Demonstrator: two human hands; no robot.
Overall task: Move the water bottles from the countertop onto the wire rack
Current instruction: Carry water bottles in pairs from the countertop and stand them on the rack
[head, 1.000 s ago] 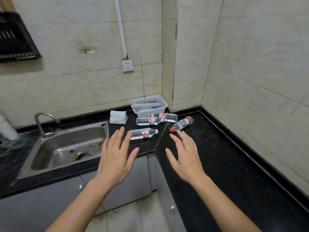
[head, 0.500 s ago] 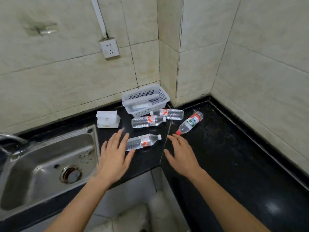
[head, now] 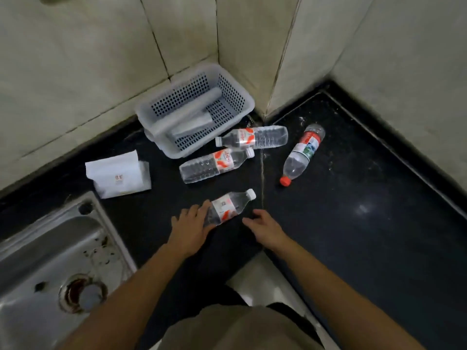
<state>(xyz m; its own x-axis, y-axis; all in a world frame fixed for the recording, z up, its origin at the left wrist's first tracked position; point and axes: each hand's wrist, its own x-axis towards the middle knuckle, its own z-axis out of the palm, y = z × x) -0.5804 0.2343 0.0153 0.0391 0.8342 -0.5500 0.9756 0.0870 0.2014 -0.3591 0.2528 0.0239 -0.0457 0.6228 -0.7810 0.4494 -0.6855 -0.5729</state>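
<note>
Beige tiled walls [head: 75, 72], black corner countertop [head: 353, 236], steel sink [head: 38, 248]

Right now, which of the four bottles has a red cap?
The red-capped bottle, lying alone right of the countertop seam, with a red-and-green label. The three white-capped bottles lie left of it.

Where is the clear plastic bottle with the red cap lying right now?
In the head view, the red-capped clear plastic bottle lies on its side on the black countertop, right of the seam, near the tiled corner, cap toward the person.
</note>
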